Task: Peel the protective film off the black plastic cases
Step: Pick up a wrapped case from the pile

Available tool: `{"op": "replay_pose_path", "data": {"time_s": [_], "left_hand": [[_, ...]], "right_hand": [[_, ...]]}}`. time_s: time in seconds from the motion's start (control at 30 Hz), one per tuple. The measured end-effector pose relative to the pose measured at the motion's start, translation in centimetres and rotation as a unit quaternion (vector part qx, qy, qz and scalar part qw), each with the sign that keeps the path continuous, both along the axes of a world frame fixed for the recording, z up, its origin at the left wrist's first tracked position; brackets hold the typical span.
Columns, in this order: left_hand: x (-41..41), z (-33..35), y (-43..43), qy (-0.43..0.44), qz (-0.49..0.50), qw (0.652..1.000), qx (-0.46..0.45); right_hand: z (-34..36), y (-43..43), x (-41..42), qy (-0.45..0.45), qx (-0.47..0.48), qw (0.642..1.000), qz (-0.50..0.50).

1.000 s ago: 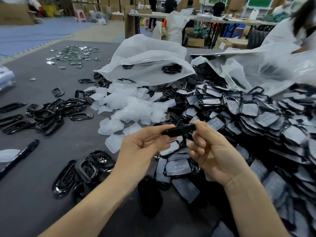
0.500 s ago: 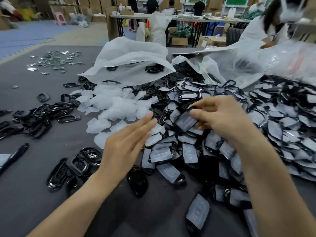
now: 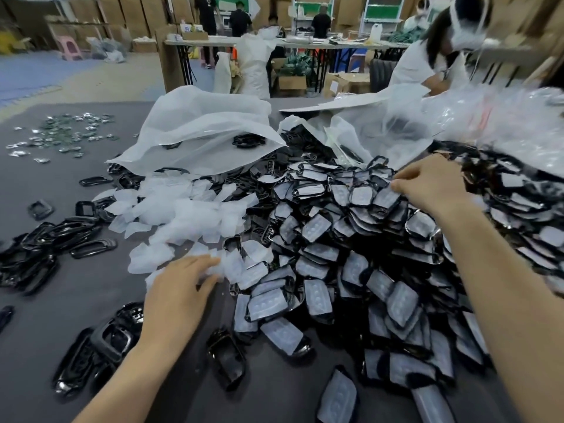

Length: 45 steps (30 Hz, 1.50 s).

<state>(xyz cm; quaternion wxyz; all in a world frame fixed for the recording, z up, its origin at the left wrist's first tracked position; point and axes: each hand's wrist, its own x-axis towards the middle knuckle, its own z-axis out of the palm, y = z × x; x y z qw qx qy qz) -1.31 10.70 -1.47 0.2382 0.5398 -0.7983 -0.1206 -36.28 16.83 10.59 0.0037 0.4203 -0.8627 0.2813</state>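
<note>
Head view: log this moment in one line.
left hand flat on peeled films | right hand at case pile, grip unclear

Bkgd: stacked cardboard boxes point(image 3: 128, 10), folding table point(image 3: 305, 42), blue floor mat point(image 3: 36, 71).

Blurred fingertips point(image 3: 211, 262) of left hand point(image 3: 175, 296) over peeled films point(image 3: 183, 215); right hand point(image 3: 433, 187) grasp unclear; bottom case point(image 3: 337, 401) cropped.

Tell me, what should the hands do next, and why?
Probably lift the filmed case touched by the right hand and bring it to the left hand. The left hand is flat and holds nothing, and that case has film to peel.
</note>
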Motion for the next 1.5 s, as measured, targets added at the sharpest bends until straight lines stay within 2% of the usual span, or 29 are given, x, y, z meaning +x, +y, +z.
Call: {"op": "replay_pose_path", "data": {"time_s": [0.2,0.27,0.33,0.4,0.47,0.57,0.8,0.9,0.97,1.03,1.1,1.17,1.23,1.37,1.5], "left_hand": [[-0.3,0.4,0.5,0.055,0.045,0.995,-0.063],[-0.4,0.5,0.7,0.083,0.052,0.993,-0.070],[-0.3,0.6,0.7,0.116,0.057,0.990,-0.063],[-0.2,0.7,0.5,0.153,0.050,0.985,-0.057],[-0.1,0.8,0.4,0.193,0.038,0.979,-0.045],[0.1,0.7,-0.2,0.241,0.037,0.970,-0.020],[0.1,0.5,-1.1,0.276,0.038,0.959,0.058],[0.7,1.3,-1.3,0.261,0.027,0.964,0.044],[2.4,2.3,-2.4,0.262,0.055,0.963,0.024],[4.9,3.2,-4.7,0.209,0.097,0.973,0.015],[7.7,3.5,-7.7,0.096,0.122,0.987,0.045],[9.6,3.4,-9.6,-0.032,0.134,0.986,0.096],[10.4,3.0,-10.3,-0.107,0.118,0.980,0.115],[11.2,3.0,-10.2,-0.125,0.114,0.980,0.108],[9.9,4.8,-9.1,-0.144,0.111,0.974,0.135]], "right_hand": [[1.6,0.8,2.8,0.120,-0.103,0.987,-0.011],[1.5,1.2,5.8,0.121,-0.167,0.979,0.005],[0.1,1.1,10.4,0.067,-0.190,0.976,0.078],[-2.3,0.3,14.6,-0.017,-0.143,0.974,0.177],[-4.8,-1.0,17.3,-0.047,-0.082,0.968,0.231],[-6.6,-3.9,18.5,-0.032,-0.014,0.969,0.244],[-7.6,-9.5,18.9,0.014,0.128,0.956,0.262],[-8.1,-10.2,19.1,0.024,0.145,0.951,0.271],[-8.3,-10.3,19.1,0.016,0.138,0.952,0.271],[-8.2,-10.2,18.9,0.003,0.124,0.957,0.263],[-7.9,-9.9,18.6,-0.010,0.115,0.961,0.251],[-7.5,-9.4,18.4,-0.019,0.112,0.964,0.240],[-6.9,-8.6,18.6,-0.026,0.099,0.966,0.239],[-5.4,-5.6,20.5,-0.043,0.049,0.959,0.275],[-5.4,-2.3,23.5,-0.054,0.145,0.920,0.361]]}}
